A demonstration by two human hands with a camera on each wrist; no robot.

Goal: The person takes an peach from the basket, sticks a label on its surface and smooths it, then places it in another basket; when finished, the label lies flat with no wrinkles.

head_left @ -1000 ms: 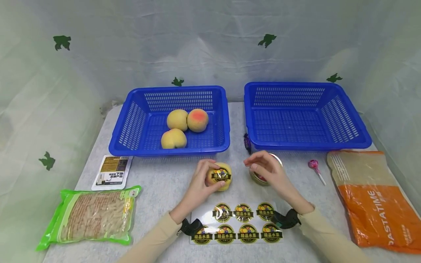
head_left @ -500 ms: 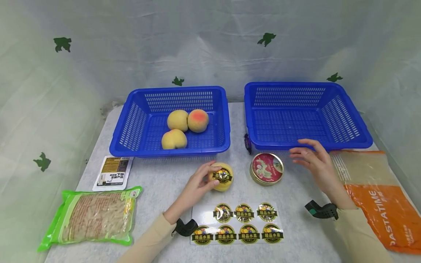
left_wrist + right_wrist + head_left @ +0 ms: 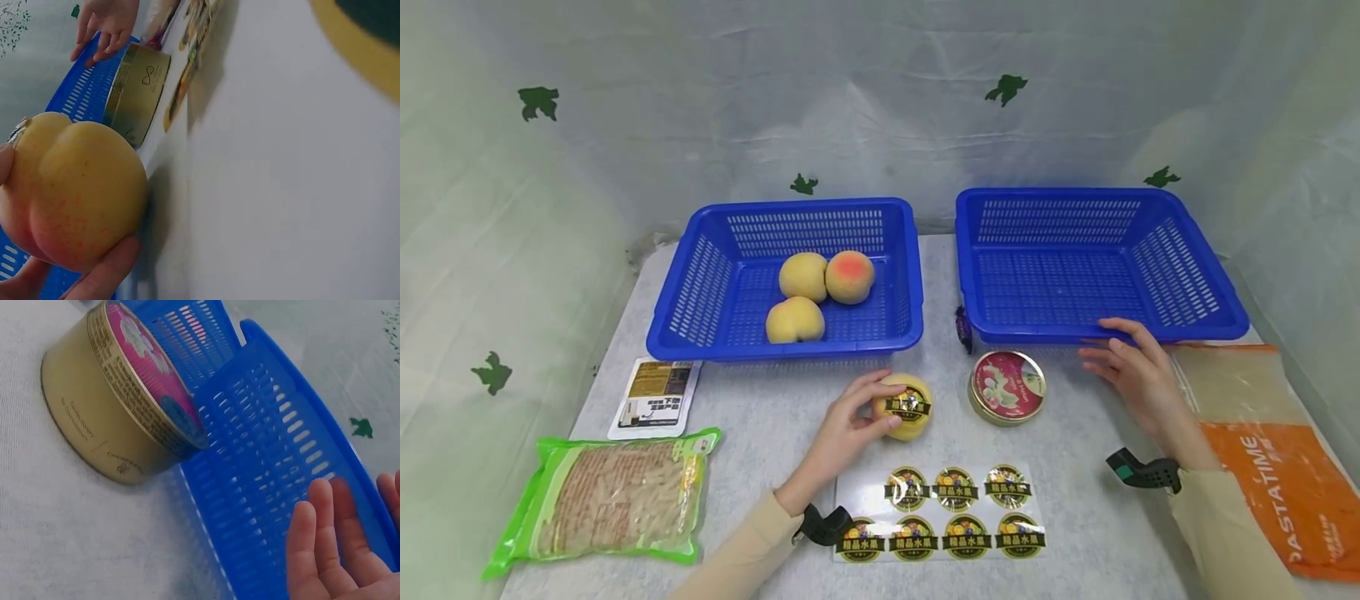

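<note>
Peach [image 3: 76, 192] is resting in the left hand [image 3: 848, 418], which is pinching it; the right hand [image 3: 1138, 377] is holding nothing, fingers loosely spread near the basket [image 3: 1033, 337]. Too weak a pinch could be letting the peach roll toward the tin [image 3: 1007, 388] between both hands.

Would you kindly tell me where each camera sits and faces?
Head: worn on the head, facing forward and down over a pale grey table; left hand, right hand and beige sleeves show.
Left wrist: worn there, facing a round yellow-red peach; left fingers show, right hand beyond.
Right wrist: worn there, facing a round golden metal tin; right fingers show.
Head and left wrist share peach and tin.
</note>
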